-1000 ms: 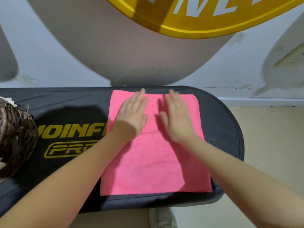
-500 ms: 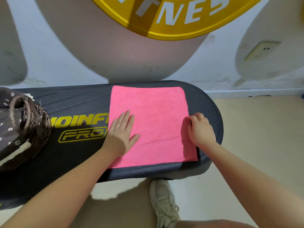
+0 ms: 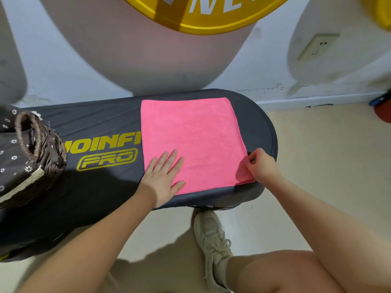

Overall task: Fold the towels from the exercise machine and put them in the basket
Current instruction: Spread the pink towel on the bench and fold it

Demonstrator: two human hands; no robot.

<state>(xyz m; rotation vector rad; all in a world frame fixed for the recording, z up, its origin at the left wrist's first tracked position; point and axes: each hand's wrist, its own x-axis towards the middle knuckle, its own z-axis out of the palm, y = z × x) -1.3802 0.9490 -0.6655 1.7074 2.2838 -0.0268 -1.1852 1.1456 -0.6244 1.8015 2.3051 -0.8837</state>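
Note:
A pink towel [image 3: 194, 140] lies flat, folded into a rectangle, on the black padded bench [image 3: 101, 199] of the exercise machine. My left hand [image 3: 164, 176] rests flat with straight fingers on the towel's near left corner. At the towel's right edge near the front corner, my right hand [image 3: 261, 166] pinches the cloth between thumb and fingers. A brown woven basket [image 3: 40, 153] with a flowered dark lining stands on the bench at the far left, partly cut off by the frame.
The bench's rounded right end [image 3: 273, 140] lies just beyond the towel. A white wall with a socket [image 3: 315, 46] stands behind. A yellow ring with white letters [image 3: 211, 15] hangs overhead. My shoe [image 3: 211, 244] and knee are on the beige floor below.
Both hands slid back from the towel's far part to its near edge. My left hand stays flat on the near left corner; my right hand went to the right edge and now pinches it.

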